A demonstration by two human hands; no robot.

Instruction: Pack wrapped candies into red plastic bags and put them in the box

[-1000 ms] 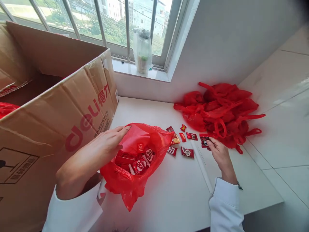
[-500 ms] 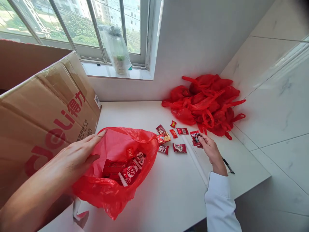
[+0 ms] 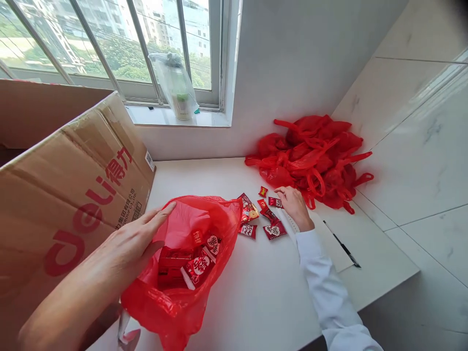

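My left hand holds the rim of a red plastic bag, thumb at its mouth and fingers along the outer side. Inside the bag lie red-wrapped snack packets. My right hand, in a white sleeve, hovers over the table with its fingers loosely stretched out and nothing seen in them. Its fingertips are close to a small dark red packet. Several other snacks lie beside it: a dark packet, a larger maroon packet, a gold-and-red packet and a tiny red-and-yellow sweet.
A large cardboard box stands on the left. Tied red bags are heaped in the back right corner against the wall. A pen lies on white paper at the right. A bagged cup stands on the windowsill.
My right hand has moved left and let go of the dark packet, which now lies among the other snacks. My left hand still holds the bag.
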